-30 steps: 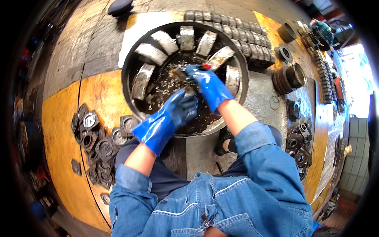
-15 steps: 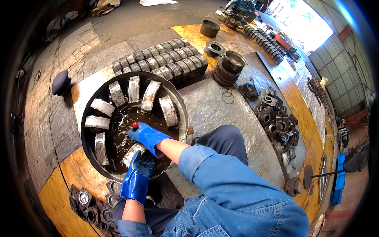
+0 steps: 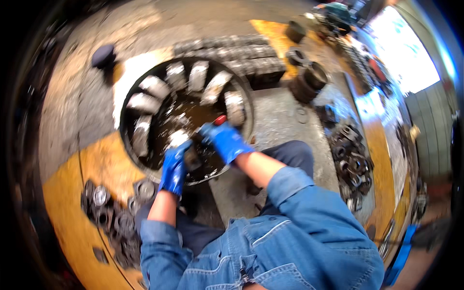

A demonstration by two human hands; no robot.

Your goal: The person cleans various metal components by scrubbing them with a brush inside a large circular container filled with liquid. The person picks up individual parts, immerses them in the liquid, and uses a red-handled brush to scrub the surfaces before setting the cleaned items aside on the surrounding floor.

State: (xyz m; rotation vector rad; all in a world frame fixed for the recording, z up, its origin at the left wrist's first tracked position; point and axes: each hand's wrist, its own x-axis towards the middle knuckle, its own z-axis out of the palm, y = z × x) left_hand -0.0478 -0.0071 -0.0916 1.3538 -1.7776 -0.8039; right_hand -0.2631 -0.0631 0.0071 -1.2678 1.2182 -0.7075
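A large round dark pan point(image 3: 126, 137) holds brown liquid, with several curved metal blocks, such as one block point(image 3: 197, 76), leaning around its inner wall. My left hand point(image 3: 175, 166), in a blue rubber glove, is closed on a wet metal block point(image 3: 192, 159) over the near part of the pan. Foam or glare whitens the block's far end, and blur hides its outline. Just right of it, my right hand point(image 3: 226, 141), gloved alike, grips a tool with a red end point(image 3: 220, 120). The rest of that tool is hidden or smeared.
Rows of metal blocks point(image 3: 232, 53) stand beyond the pan. Stacked metal rings point(image 3: 307, 83) are at the far right of it. Piles of dark machined parts lie at right point(image 3: 349, 157) and near left point(image 3: 113, 217). Another person point(image 3: 338, 17) is far off at upper right.
My right hand has moved right, away from the block, with the red-ended tool still in it. My left hand has moved up onto the block. The whole view has shifted.
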